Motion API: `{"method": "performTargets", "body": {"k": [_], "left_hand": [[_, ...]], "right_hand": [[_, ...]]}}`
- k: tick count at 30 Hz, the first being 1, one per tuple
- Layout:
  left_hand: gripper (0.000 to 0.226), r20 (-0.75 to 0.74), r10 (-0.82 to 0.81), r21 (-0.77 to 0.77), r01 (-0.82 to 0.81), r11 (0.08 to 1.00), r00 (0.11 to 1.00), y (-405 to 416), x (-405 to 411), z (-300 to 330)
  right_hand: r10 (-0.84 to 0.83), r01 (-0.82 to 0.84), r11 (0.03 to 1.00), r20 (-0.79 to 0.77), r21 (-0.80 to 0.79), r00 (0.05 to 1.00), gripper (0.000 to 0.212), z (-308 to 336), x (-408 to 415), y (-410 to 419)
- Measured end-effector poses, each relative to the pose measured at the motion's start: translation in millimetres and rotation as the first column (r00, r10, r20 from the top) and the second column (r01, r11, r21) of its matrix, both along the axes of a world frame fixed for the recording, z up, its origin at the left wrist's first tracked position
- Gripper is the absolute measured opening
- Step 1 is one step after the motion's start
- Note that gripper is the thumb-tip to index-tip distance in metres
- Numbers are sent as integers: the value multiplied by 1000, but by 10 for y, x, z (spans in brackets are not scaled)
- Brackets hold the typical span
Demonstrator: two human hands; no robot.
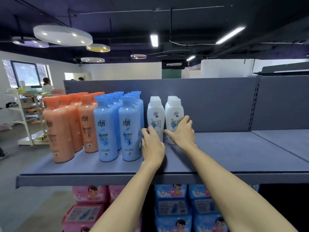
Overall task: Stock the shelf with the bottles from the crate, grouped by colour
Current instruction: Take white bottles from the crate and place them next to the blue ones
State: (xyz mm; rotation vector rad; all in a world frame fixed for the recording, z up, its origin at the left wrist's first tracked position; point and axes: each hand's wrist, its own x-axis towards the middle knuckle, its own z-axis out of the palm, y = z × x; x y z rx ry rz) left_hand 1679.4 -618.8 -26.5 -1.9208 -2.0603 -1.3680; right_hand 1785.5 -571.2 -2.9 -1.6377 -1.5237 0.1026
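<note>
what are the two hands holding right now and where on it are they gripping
Each hand grips a front white bottle low on its body: the left hand on the left-row bottle, the right hand on the right-row bottle.

We find bare shelf [234, 148] right of the white bottles [173, 118]; blue bottles [128, 129] and orange bottles [66, 128] crowd the left, back panel [217, 101] behind.
</note>
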Motion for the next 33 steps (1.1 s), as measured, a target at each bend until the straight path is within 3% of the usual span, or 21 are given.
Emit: {"method": "performTargets", "body": {"k": [8,13,19,25,33], "left_hand": [[40,-110,-77,-30,74,997,991,-478,-117,261],[40,-191,-100,125,125,984,977,-1064,-314,-112],[38,-193,-234,195,271,943,953,-1480,-298,-296],[39,-234,-310,44,329,943,921,-1721,-317,-734],[32,-62,-408,-246,382,891,911,-2041,-214,-2139]], "right_hand": [[46,-40,998,133,-50,990,69,237,131,-596],[94,-99,995,253,6,963,49,-165,372,-1360],[106,-124,991,259,54,960,46,-434,444,-1790],[124,-131,991,292,3,948,47,-890,500,-2099],[191,-129,946,188,-299,963,46,-2291,668,-2411]]}}
